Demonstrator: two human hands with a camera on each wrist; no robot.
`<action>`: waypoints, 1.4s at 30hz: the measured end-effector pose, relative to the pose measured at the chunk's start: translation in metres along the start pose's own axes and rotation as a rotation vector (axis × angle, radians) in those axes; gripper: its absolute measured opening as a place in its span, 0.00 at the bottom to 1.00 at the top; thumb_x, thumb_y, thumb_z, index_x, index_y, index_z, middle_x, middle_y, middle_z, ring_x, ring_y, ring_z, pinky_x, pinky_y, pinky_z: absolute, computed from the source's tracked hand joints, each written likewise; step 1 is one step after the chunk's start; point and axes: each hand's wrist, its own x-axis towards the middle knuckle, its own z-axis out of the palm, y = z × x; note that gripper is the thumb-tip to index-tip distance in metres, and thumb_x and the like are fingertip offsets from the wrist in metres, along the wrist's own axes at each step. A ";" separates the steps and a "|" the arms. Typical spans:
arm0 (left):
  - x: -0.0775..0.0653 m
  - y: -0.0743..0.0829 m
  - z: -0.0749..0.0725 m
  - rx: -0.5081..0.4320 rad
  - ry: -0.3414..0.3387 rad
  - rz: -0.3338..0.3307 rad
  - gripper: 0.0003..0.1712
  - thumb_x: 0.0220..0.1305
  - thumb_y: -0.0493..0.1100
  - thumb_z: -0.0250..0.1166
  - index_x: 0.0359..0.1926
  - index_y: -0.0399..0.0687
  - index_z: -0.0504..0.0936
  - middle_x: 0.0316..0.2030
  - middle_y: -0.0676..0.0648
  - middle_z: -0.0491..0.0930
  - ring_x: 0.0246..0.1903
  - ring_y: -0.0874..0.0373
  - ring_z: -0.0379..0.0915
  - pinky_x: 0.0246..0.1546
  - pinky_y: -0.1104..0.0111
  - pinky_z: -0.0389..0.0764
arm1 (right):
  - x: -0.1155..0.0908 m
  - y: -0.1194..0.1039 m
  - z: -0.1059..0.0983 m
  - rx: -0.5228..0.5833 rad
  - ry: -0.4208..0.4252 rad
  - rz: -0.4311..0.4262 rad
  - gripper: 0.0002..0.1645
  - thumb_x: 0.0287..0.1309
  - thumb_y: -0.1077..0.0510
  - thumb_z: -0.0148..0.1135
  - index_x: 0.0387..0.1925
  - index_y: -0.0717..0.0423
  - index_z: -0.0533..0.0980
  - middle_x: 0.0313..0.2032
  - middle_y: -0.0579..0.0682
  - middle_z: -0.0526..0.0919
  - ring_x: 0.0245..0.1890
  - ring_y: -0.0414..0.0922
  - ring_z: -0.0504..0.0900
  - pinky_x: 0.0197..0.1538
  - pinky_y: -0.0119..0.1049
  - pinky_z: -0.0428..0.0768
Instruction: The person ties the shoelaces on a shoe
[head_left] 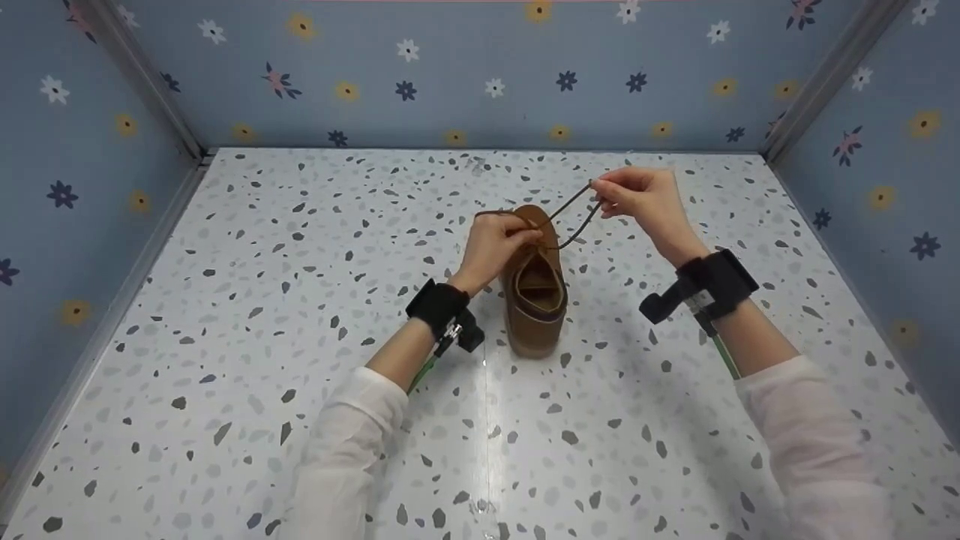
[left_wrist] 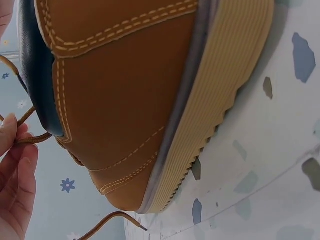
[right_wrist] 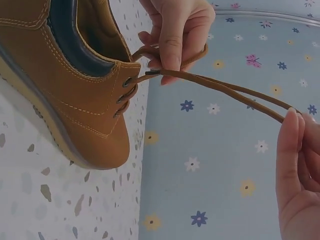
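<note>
A brown leather shoe (head_left: pixel 535 341) with a dark padded collar and pale ribbed sole (left_wrist: pixel 225 75) stands on the floor surface, toe pointing away. Over its eyelets, my left hand (head_left: pixel 491 249) pinches the brown shoelace close to the shoe. Up and to the right, my right hand (head_left: pixel 651 208) pinches a length of shoelace (right_wrist: pixel 220 89) between thumb and fingers. Two strands stretch between the hands, one straighter and one sagging in the head view. A loose lace end (left_wrist: pixel 117 215) hangs near the toe in the left wrist view. Exactly how the lace crosses under the left fingers is hidden.
The shoe's support is a white speckled surface (head_left: pixel 247 360). Blue flowered panels (head_left: pixel 480 71) stand at the back and both sides. Each wrist wears a black strap-on camera (head_left: pixel 701 289) with a green cable.
</note>
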 end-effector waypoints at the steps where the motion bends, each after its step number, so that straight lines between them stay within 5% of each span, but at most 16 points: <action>1: 0.000 0.000 0.000 -0.002 -0.001 0.002 0.08 0.36 0.49 0.56 0.20 0.52 0.77 0.17 0.61 0.71 0.15 0.73 0.62 0.17 0.80 0.62 | -0.001 0.000 0.002 0.014 0.006 -0.004 0.13 0.33 0.61 0.55 0.25 0.67 0.71 0.22 0.62 0.69 0.20 0.52 0.69 0.25 0.38 0.68; 2: 0.000 0.000 0.000 0.004 0.003 0.009 0.08 0.36 0.49 0.56 0.19 0.52 0.76 0.16 0.61 0.71 0.15 0.73 0.62 0.17 0.80 0.62 | -0.004 -0.001 0.004 0.025 0.006 -0.016 0.13 0.34 0.62 0.55 0.25 0.67 0.70 0.22 0.62 0.69 0.20 0.51 0.69 0.25 0.38 0.68; 3: 0.001 0.000 -0.001 0.009 0.006 0.017 0.07 0.36 0.49 0.56 0.18 0.53 0.76 0.16 0.61 0.70 0.15 0.73 0.62 0.17 0.80 0.62 | -0.020 -0.026 0.019 -0.001 0.028 -0.033 0.13 0.33 0.62 0.55 0.25 0.70 0.70 0.22 0.64 0.68 0.21 0.54 0.68 0.25 0.40 0.68; 7: 0.002 0.001 -0.001 0.026 0.015 0.033 0.07 0.35 0.49 0.56 0.17 0.53 0.76 0.15 0.61 0.70 0.14 0.72 0.61 0.16 0.79 0.61 | -0.029 -0.030 0.028 0.048 0.021 -0.092 0.12 0.35 0.66 0.53 0.25 0.72 0.69 0.21 0.65 0.68 0.20 0.54 0.68 0.23 0.40 0.68; 18: 0.003 0.001 0.000 0.027 0.006 0.050 0.07 0.36 0.49 0.56 0.17 0.53 0.76 0.14 0.61 0.69 0.14 0.72 0.60 0.17 0.79 0.61 | -0.041 -0.012 0.034 0.082 0.044 -0.191 0.09 0.36 0.68 0.51 0.25 0.72 0.69 0.22 0.65 0.69 0.21 0.55 0.68 0.24 0.41 0.67; 26: 0.004 0.003 -0.001 0.025 0.001 0.035 0.07 0.36 0.49 0.56 0.18 0.53 0.76 0.15 0.61 0.69 0.15 0.72 0.61 0.18 0.80 0.61 | -0.046 0.001 0.034 0.096 0.010 -0.165 0.10 0.37 0.68 0.51 0.26 0.73 0.68 0.23 0.66 0.69 0.22 0.56 0.69 0.26 0.41 0.67; 34: 0.003 0.003 -0.002 0.009 -0.008 0.009 0.08 0.36 0.49 0.56 0.19 0.52 0.76 0.16 0.60 0.70 0.15 0.72 0.61 0.19 0.80 0.62 | 0.000 0.125 -0.018 0.101 -0.088 -0.147 0.11 0.39 0.70 0.48 0.31 0.68 0.68 0.27 0.62 0.70 0.25 0.52 0.70 0.27 0.39 0.67; 39: 0.003 0.001 -0.001 0.033 0.005 0.017 0.08 0.36 0.49 0.56 0.19 0.52 0.76 0.16 0.61 0.70 0.15 0.73 0.61 0.18 0.81 0.61 | 0.009 0.166 -0.026 0.051 -0.101 -0.215 0.12 0.37 0.68 0.50 0.31 0.66 0.68 0.28 0.62 0.70 0.25 0.55 0.69 0.24 0.41 0.67; 42: 0.002 0.001 -0.001 0.038 0.005 0.018 0.07 0.36 0.48 0.56 0.19 0.52 0.76 0.16 0.61 0.69 0.16 0.73 0.61 0.18 0.80 0.61 | 0.007 0.167 -0.021 0.031 -0.110 -0.213 0.12 0.36 0.67 0.52 0.30 0.64 0.69 0.27 0.61 0.70 0.24 0.54 0.70 0.24 0.40 0.68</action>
